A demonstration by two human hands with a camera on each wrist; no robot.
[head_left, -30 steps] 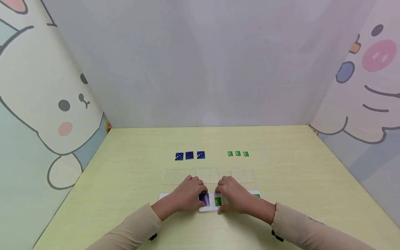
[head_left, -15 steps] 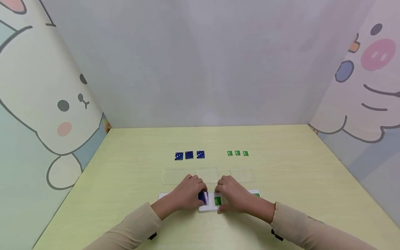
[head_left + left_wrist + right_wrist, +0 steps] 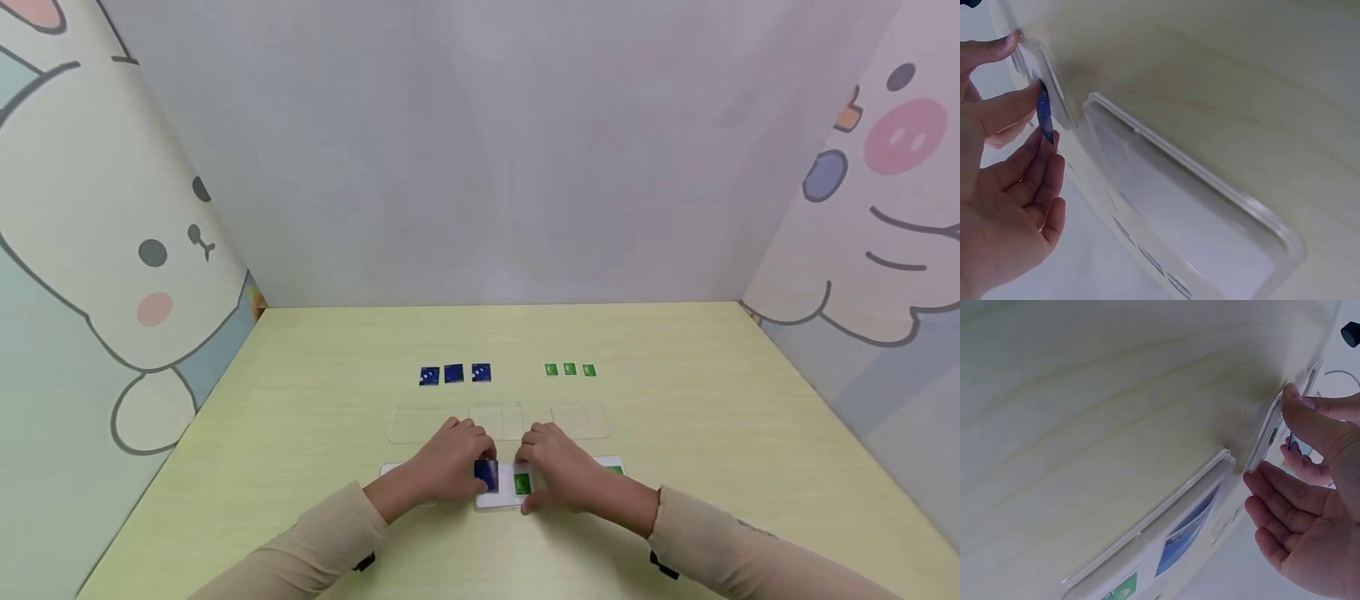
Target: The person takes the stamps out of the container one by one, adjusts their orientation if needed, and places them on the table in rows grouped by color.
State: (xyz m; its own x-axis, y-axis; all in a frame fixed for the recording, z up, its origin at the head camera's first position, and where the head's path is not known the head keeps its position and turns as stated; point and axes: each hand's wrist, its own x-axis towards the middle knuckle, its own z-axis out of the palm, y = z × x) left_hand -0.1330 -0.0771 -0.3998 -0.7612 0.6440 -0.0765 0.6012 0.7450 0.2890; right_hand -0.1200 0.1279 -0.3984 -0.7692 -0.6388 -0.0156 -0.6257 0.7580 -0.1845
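My left grip [image 3: 450, 461] pinches the blue card [image 3: 487, 474] at the middle white tray [image 3: 507, 480], left end; my right grip [image 3: 558, 468] clasps its right side.

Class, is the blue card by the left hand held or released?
Held: the left hand pinches the blue card between thumb and fingers. Contact with the white tray: cannot tell.
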